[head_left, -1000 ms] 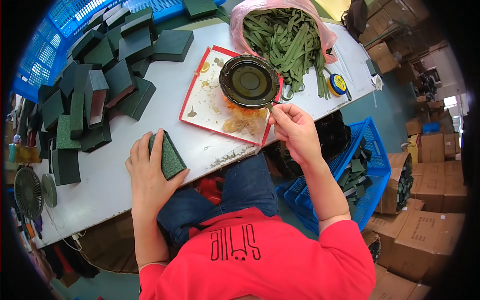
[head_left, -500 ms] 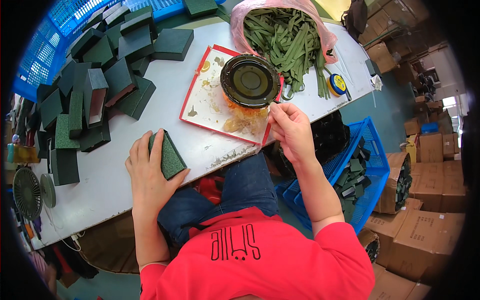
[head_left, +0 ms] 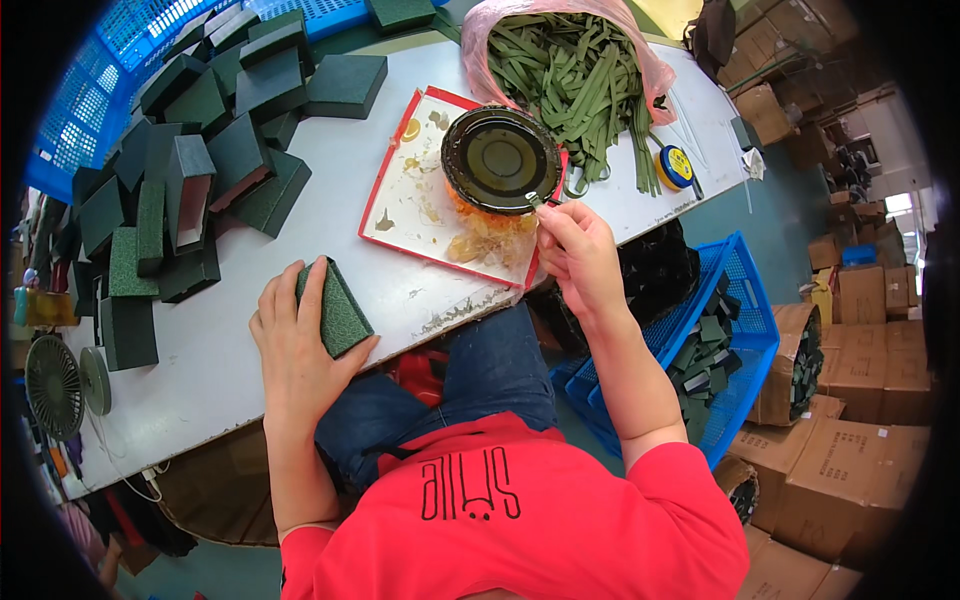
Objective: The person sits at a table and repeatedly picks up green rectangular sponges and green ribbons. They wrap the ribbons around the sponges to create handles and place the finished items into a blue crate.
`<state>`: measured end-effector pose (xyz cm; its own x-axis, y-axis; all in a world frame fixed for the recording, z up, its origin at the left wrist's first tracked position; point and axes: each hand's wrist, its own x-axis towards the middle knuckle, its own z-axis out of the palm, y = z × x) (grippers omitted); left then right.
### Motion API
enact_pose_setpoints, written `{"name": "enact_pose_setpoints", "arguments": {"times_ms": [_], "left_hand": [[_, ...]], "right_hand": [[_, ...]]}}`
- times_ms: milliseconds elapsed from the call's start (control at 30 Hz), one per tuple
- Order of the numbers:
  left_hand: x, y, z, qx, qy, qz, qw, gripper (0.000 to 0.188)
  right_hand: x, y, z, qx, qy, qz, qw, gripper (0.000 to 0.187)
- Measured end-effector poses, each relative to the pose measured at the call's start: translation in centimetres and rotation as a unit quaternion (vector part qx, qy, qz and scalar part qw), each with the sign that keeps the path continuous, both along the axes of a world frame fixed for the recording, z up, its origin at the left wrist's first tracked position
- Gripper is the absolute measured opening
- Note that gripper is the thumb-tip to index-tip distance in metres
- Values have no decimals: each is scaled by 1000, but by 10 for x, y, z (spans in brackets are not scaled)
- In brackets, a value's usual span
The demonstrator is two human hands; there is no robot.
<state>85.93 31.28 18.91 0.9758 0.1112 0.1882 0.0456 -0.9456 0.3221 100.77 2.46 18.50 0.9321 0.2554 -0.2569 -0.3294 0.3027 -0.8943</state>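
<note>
My left hand [head_left: 300,325] is wrapped round a small dark green box [head_left: 340,312], which stands on the table near its front edge. Between the thumb and fingers of my right hand [head_left: 582,255] is a thin dark stick [head_left: 552,203] with a small shiny tip. That tip lies at the right rim of a round black dish [head_left: 500,158]. The dish, glossy inside, sits on top of a lumpy amber mass [head_left: 490,240]. Beneath it is a white board with a red edge [head_left: 395,215], stained with amber residue.
Many dark green boxes [head_left: 240,165] are heaped at the left before a blue crate [head_left: 75,130]. Green ribbon strips [head_left: 575,85] spill from a pink bag [head_left: 655,75]. A blue and yellow round tin [head_left: 675,168] is nearby. Right of my legs stands another blue crate [head_left: 765,340].
My right hand has shifted slightly, and the stick's shiny tip now shows at the dish rim. My left hand and the green box stay in place.
</note>
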Motion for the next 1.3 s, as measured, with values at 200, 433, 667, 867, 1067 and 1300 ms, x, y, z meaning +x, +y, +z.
{"name": "enact_pose_setpoints", "arguments": {"times_ms": [200,433,667,867,1067,1300], "left_hand": [[0,10,-2,-149,-86,-56,983,98],[12,10,16,-238,-90,-222,941,100],[18,5,20,-244,-81,-264,930,97],[18,4,24,-226,-77,-276,931,98],[18,1,29,-187,-73,-282,938,93],[15,-8,33,-139,-70,-287,945,84]], "right_hand": [[-37,10,17,-6,-52,-18,998,13],[-78,36,33,-82,39,266,960,10],[-83,56,32,-63,81,353,930,18],[-82,57,30,-96,71,369,922,21],[-79,59,26,-132,52,380,914,22],[-80,57,7,-190,-1,418,888,25]]}}
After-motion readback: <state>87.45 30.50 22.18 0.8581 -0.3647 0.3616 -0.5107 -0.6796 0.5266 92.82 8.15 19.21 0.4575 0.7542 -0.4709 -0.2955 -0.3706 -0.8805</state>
